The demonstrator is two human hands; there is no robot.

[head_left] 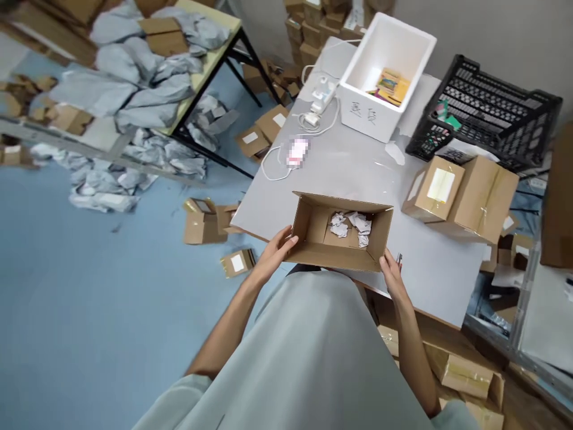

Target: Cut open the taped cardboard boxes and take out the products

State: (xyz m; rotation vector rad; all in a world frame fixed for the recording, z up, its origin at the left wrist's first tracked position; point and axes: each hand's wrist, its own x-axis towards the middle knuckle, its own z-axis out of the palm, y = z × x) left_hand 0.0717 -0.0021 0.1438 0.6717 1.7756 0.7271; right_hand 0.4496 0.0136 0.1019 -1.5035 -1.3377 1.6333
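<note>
An open-topped cardboard box [308, 222] sits at the near edge of the grey table, just in front of my body. Crumpled white paper [360, 225] lies on the bottom inside it. My left hand [276, 252] grips the box's left end, thumb over the rim and fingers along the outside. At the right end, my right hand [394, 275] holds the lower corner, its fingers partly hidden. A small metallic object [400, 258] shows beside the right fingers; I cannot tell whether it is in the hand or on the table.
On the grey table [344, 173] stand a white foam bin [373, 119] with yellow packets, a power strip [323, 94] with cables, and closed cartons [481, 197]. A black crate [483, 107] stands behind them. Grey plastic bags [129, 77] cover another table; small boxes [239, 263] lie on the floor.
</note>
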